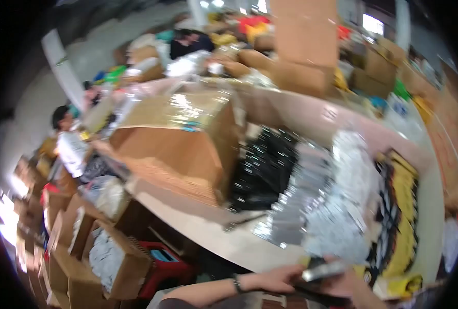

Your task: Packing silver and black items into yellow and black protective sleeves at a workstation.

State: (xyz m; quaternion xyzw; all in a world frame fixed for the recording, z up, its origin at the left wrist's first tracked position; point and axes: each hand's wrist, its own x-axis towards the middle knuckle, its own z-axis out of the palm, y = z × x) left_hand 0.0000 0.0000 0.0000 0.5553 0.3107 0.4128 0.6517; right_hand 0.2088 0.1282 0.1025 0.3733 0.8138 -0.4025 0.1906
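At the table's near edge, my left hand point(278, 278) comes in from the left with a dark band on its wrist. My right hand point(346, 284) is close beside it. Between the two is a small, glossy silver-white object point(324, 270), blurred by motion, and both hands have their fingers closed about it. Its kind cannot be made out. A dark strip-like thing point(321, 298) shows below them. Just beyond lie pale grey plastic-wrapped pieces point(337, 226) and a row of clear, shiny packets point(290, 221).
A large open carton point(172, 154) lies on its side on the pale table point(208, 234). Glossy black packets point(265, 167) and yellow-and-black packs point(401, 216) are further along. Boxes and a red crate point(167, 268) stand at the left, where a person point(71, 147) sits.
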